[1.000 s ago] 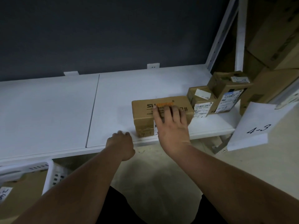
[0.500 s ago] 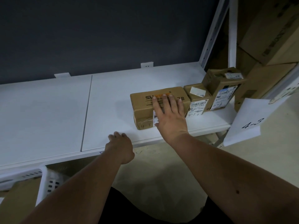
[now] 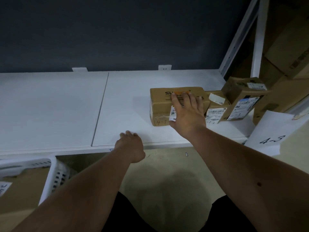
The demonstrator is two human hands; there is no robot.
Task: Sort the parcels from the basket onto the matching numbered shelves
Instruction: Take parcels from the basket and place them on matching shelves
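Note:
A brown cardboard parcel (image 3: 160, 104) marked "4-3" lies on the white shelf (image 3: 127, 106), right of centre. My right hand (image 3: 187, 113) lies flat on its front and top with straight fingers. To its right stand a small labelled box (image 3: 216, 106) and a taller box (image 3: 240, 97) that leans on it. My left hand (image 3: 131, 144) rests at the shelf's front edge with fingers loosely curled, holding nothing. A paper sign reading "4-3" (image 3: 270, 133) hangs at the shelf's right end. The white basket (image 3: 55, 173) sits at the lower left with a parcel (image 3: 21, 186) inside.
White uprights (image 3: 255, 44) frame the shelf's right end, and large cardboard boxes (image 3: 287, 52) are stacked beyond them. A dark wall (image 3: 117, 30) backs the shelf. The beige floor (image 3: 167, 173) lies below, between my arms.
My right hand has pushed the brown parcel further back on the shelf, towards the two boxes. My left hand has stayed at the shelf's front edge.

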